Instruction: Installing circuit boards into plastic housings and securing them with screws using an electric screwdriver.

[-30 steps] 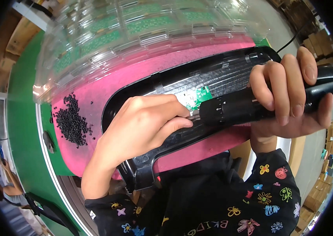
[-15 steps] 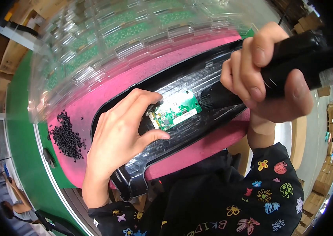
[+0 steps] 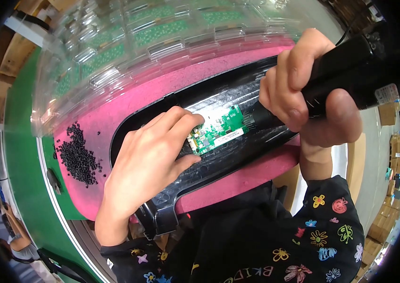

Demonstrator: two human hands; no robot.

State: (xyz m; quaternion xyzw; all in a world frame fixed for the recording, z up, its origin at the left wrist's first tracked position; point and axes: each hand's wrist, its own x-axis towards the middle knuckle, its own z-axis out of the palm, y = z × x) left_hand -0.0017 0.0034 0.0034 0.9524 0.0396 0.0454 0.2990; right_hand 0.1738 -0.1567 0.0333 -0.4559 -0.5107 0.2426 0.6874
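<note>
A long black plastic housing (image 3: 237,94) lies across a pink foam mat (image 3: 181,82). A small green circuit board (image 3: 218,130) sits inside the housing. My left hand (image 3: 150,158) rests on the housing, with thumb and fingertips pressing the board's left end. My right hand (image 3: 303,99) is wrapped around a black electric screwdriver (image 3: 351,70), whose tip end meets the board's right edge. The tip itself is hidden by my fingers.
A heap of small black screws (image 3: 75,153) lies on the mat's left end. Clear plastic trays holding green boards (image 3: 162,33) are stacked behind the mat. A green bench surface (image 3: 20,155) runs along the left, with cardboard boxes (image 3: 11,61) beyond.
My right hand has lifted and tilted the screwdriver more upright at the board's right edge. My left hand slid off the board, uncovering it, and now holds only its left end.
</note>
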